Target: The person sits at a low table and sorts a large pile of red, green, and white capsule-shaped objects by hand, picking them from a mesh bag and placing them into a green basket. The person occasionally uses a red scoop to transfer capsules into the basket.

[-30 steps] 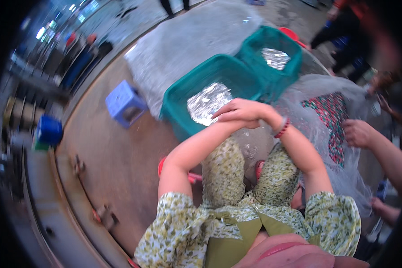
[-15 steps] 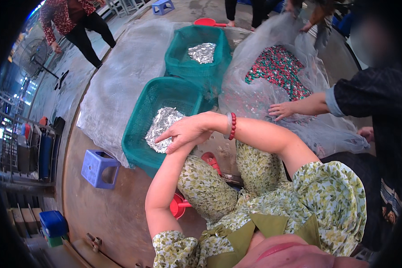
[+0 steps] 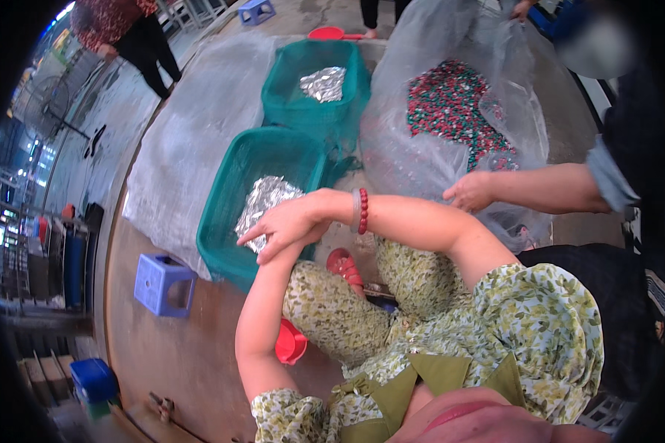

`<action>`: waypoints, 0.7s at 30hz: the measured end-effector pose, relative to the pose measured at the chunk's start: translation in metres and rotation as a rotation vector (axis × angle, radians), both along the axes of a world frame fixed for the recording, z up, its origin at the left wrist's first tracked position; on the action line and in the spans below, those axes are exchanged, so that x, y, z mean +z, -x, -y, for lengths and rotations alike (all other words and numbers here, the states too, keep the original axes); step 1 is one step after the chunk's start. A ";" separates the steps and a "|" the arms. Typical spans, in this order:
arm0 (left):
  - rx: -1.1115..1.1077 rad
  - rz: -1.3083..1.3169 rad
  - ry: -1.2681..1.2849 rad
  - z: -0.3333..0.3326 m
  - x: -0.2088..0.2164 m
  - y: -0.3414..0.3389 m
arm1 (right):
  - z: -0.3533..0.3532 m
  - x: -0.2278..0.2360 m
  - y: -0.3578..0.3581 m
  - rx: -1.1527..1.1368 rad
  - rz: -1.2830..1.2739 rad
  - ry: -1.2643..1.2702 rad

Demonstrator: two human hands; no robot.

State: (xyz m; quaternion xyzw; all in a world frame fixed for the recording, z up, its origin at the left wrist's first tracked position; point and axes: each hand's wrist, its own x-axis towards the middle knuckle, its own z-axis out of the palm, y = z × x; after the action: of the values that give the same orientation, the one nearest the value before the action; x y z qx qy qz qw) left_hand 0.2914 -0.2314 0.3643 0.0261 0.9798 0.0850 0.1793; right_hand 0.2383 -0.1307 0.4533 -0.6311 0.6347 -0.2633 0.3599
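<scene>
My right hand (image 3: 292, 221) lies across my left wrist, its fingers stretched out and apart, holding no object. A clear band and a red bead bracelet (image 3: 363, 212) circle the right wrist. Under it, my left hand (image 3: 315, 235) is mostly covered, so its fingers cannot be made out. Both hands hover at the near edge of a green mesh basket (image 3: 208, 229). Inside that basket lies a heap of small silvery pieces (image 3: 267, 201). Behind it, a second green basket (image 3: 279, 74) holds a smaller silvery heap (image 3: 323, 84).
Clear plastic sheeting (image 3: 192, 133) covers the floor left of the baskets. To the right, a big clear bag (image 3: 384, 133) holds red, green and white pieces (image 3: 451, 103); a co-worker's hand (image 3: 471, 192) touches it. A blue stool (image 3: 154, 284) and red scoops (image 3: 292, 343) stand nearby.
The co-worker's arm at right has shifted lower along the bag, whose plastic has changed shape. The person at far left has bent forward. My hands stay crossed, with the view slightly shifted.
</scene>
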 end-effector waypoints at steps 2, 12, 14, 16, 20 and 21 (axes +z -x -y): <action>-0.002 -0.008 -0.001 0.000 0.000 -0.001 | 0.004 -0.001 0.002 0.015 0.015 0.019; -0.029 -0.015 0.015 -0.003 -0.001 0.010 | 0.001 -0.011 0.012 -0.050 0.125 0.035; -0.046 -0.029 0.019 -0.008 -0.001 0.020 | -0.005 -0.016 0.022 -0.068 0.143 0.046; -0.040 -0.029 0.038 -0.005 -0.002 0.025 | -0.003 -0.015 0.022 -0.101 0.026 0.020; -0.051 -0.041 0.064 -0.007 -0.002 0.036 | 0.001 -0.037 0.025 -0.188 0.056 0.146; -0.046 -0.040 0.073 -0.004 -0.002 0.035 | 0.001 -0.033 0.022 -0.179 0.093 0.153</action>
State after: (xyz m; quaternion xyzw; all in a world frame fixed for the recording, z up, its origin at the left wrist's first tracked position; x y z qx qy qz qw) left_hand 0.2564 -0.2270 0.3620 0.0436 0.9847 0.0443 0.1626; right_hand 0.2160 -0.1319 0.4200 -0.5848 0.6490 -0.3710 0.3150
